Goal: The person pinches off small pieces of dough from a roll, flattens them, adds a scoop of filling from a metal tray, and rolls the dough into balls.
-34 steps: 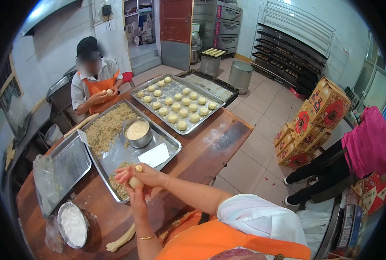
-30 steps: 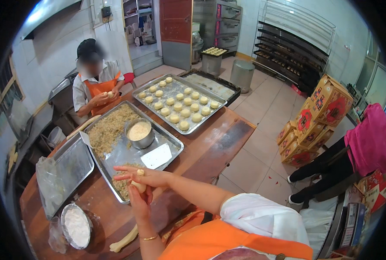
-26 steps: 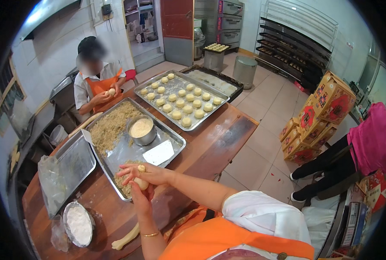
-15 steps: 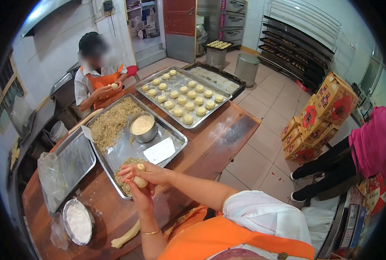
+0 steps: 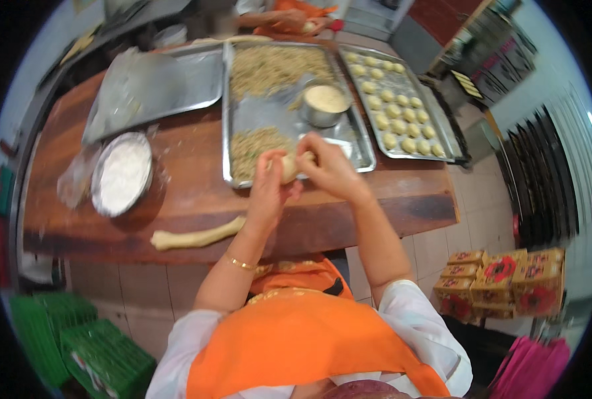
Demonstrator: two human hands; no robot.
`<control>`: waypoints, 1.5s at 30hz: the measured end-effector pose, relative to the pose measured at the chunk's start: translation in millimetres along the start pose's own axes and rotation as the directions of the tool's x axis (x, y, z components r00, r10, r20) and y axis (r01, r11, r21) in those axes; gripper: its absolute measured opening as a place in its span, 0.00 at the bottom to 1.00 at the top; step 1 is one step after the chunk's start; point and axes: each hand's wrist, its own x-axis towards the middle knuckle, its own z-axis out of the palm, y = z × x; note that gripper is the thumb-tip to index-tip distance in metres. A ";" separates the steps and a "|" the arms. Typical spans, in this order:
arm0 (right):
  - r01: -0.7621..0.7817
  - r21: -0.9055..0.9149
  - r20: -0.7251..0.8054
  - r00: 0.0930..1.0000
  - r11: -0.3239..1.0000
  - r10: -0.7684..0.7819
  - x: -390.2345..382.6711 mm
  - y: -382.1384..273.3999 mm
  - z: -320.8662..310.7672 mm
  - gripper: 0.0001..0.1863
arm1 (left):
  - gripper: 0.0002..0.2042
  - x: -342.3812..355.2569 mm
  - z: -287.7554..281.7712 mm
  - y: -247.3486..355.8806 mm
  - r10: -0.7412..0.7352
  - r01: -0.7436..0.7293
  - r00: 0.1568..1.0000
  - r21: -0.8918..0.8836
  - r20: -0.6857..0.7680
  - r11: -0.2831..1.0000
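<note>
My left hand [image 5: 268, 189] cups a pale dough ball [image 5: 288, 170] above the near edge of a metal tray [image 5: 262, 113]. From the right, my right hand [image 5: 329, 166] pinches a small knob of dough [image 5: 308, 157] at the ball's side; whether the knob is joined to it I cannot tell. Below my hands lies a small heap of crumbly filling [image 5: 252, 146], with a larger heap [image 5: 276, 66] at the tray's far end. A round metal pot [image 5: 322, 118] of pale crumbs stands in the tray. My right hand partly hides a white card [image 5: 341, 144].
A dough rope [image 5: 197, 237] lies near the wooden table's front edge. A bowl [image 5: 147, 186] of white powder and a tray [image 5: 196, 76] with plastic on it are at left. Round dough pieces [image 5: 399, 126] fill another tray on the right. Across the table, a co-worker's hands [image 5: 306, 23] hold dough.
My view has swung round and down, so the table lies squarely ahead. My right hand has shifted from lying across the ball to pinching at its side; the left still holds it.
</note>
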 end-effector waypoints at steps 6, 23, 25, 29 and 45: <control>0.004 -0.005 0.069 0.998 1.000 -0.004 2.9 -11.9 -7.0 0.09 | 0.17 -5.0 3.6 23.9 -0.027 0.053 0.994 -0.258 0.103 0.965; 0.403 -0.150 0.103 0.914 0.903 -0.392 -2.4 -34.3 15.2 0.08 | 0.17 -0.1 -26.1 9.9 -0.056 0.056 0.997 -0.010 0.045 0.998; 0.417 -0.150 0.114 0.908 0.896 -0.404 -3.8 -35.1 14.1 0.09 | 0.19 -1.9 -25.9 17.2 -0.045 0.051 0.992 -0.053 0.114 0.997; 0.408 -0.139 0.122 0.911 0.902 -0.394 -5.2 -36.4 9.9 0.09 | 0.18 -9.4 -26.9 37.7 -0.123 0.137 0.973 -0.059 0.196 0.989; 0.363 0.201 0.110 0.915 0.910 -0.389 -28.2 -19.3 19.7 0.09 | 0.18 -33.9 -35.4 33.1 -0.099 -0.145 0.924 0.578 0.369 0.803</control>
